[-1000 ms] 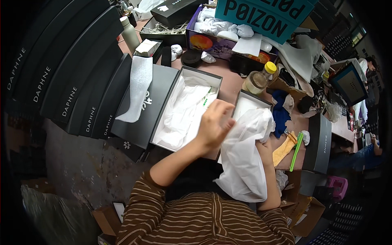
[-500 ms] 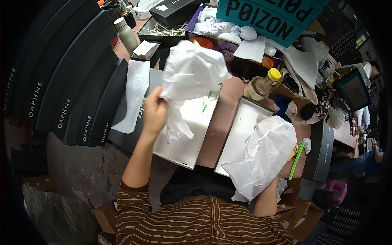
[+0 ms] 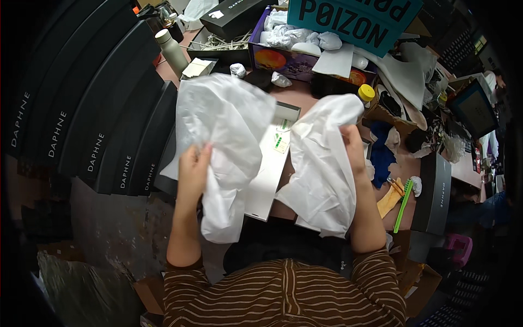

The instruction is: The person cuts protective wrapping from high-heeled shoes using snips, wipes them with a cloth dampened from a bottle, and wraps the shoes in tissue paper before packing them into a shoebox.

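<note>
My left hand [image 3: 194, 166] is closed on the edge of a crumpled sheet of white tissue paper [image 3: 223, 120], which hangs over the left part of an open shoebox. My right hand [image 3: 353, 144] pinches a second white tissue sheet [image 3: 324, 158], draped down to the right of the first. Between the sheets shows the white inside of the shoebox [image 3: 264, 188], with small green-and-white packets [image 3: 280, 143] near its far end. A white strip of another box part [image 3: 308, 224] peeks out under the right sheet; the rest of it is hidden.
Black shoeboxes [image 3: 81, 109] stand stacked at the left, near a pale bottle [image 3: 171, 53]. A purple carton [image 3: 289, 64] of crumpled paper sits at the back. On the right lie a green brush [image 3: 403, 206], a blue cloth [image 3: 384, 147] and a yellow-capped jar [image 3: 366, 93].
My right hand has risen from the lower right to above the table, lifting its sheet up and leftward. My left hand has lowered and shifted slightly left, its sheet spreading wider.
</note>
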{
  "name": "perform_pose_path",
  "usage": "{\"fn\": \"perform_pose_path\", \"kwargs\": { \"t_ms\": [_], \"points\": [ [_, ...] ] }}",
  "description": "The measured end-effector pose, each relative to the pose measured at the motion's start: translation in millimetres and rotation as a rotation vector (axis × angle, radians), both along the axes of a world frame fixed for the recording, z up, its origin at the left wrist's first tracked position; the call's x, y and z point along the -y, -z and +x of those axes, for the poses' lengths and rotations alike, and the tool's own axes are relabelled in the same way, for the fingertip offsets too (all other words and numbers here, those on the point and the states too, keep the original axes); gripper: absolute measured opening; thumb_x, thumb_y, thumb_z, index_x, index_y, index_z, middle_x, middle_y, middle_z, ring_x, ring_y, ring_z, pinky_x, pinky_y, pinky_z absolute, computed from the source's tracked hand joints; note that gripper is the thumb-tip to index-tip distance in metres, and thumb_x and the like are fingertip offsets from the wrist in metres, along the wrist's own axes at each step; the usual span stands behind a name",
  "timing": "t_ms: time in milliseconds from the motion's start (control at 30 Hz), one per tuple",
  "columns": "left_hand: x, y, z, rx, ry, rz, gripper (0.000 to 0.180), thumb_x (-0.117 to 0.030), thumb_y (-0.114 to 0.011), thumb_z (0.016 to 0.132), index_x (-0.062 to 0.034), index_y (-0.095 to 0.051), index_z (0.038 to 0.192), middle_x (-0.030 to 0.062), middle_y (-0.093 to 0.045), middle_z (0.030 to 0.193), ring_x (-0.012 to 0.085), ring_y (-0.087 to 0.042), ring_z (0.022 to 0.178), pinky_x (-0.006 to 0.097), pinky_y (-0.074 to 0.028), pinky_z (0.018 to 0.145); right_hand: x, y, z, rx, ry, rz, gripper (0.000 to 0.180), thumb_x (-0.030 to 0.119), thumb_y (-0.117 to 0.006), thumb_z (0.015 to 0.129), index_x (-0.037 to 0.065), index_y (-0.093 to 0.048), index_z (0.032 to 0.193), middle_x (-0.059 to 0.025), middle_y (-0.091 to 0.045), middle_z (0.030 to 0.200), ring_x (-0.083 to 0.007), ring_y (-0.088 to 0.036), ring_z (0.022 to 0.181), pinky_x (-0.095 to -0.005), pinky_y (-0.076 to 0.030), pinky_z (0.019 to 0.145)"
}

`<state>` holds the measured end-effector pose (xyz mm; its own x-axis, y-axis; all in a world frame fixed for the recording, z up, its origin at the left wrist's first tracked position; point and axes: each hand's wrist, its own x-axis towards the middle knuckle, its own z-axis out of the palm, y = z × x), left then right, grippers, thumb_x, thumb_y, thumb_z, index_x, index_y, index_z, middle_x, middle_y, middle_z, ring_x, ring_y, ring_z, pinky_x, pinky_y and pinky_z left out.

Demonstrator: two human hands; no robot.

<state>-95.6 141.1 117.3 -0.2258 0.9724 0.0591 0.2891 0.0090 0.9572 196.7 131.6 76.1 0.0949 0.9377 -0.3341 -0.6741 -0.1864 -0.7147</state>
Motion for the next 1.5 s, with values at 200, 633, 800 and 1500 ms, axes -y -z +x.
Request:
{"fn": "perform_pose_path", "kwargs": {
  "t_ms": [200,633,800,1500],
  "points": [
    [27,59,9,-0.556,0.272,0.158,0.078,0.01,-0.043,0.074,-0.0008,-0.016,0.147,0.0268,-0.058,0.079,0.0369,-0.051,0.054,0.045,-0.042,0.056,-95,5,-51,1.646,-0.275,0.295,0.047,0.015,-0.06,0.079,-0.007,-0.046,0.118,-0.0208,-0.063,0.099,-0.0276,-0.063,0.082,-0.0322,-0.051,0.073],
    [43,90,8,-0.394,0.38,0.315,0.074,0.012,-0.042,0.072,0.0027,-0.024,0.143,0.0296,-0.055,0.116,0.0381,-0.059,0.071,0.04,-0.046,0.063,-124,85,-133,2.337,-0.314,-0.07,0.044,0.016,-0.058,0.08,0.003,-0.049,0.121,-0.024,-0.051,0.104,-0.0355,-0.056,0.084,-0.0436,-0.052,0.067],
    [65,64,-19,-0.173,0.116,0.351,0.062,0.01,-0.042,0.076,0.0037,-0.036,0.137,0.0204,-0.057,0.116,0.0215,-0.06,0.087,0.029,-0.047,0.076,-112,7,-153,2.221,-0.248,0.519,0.051,0.01,-0.057,0.078,0.01,-0.046,0.128,-0.0194,-0.042,0.128,-0.0348,-0.047,0.112,-0.0474,-0.046,0.086],
    [-133,14,-53,-1.583,0.062,0.753,0.058,-0.016,-0.064,0.081,-0.0009,-0.043,0.133,0.0203,-0.036,0.141,0.0362,-0.052,0.113,0.04,-0.043,0.094,-46,5,-130,1.591,-0.185,0.238,0.013,0.003,-0.047,0.082,-0.007,-0.048,0.089,-0.0263,-0.061,0.075,-0.039,-0.061,0.066,-0.047,-0.05,0.063]
  ]
}}
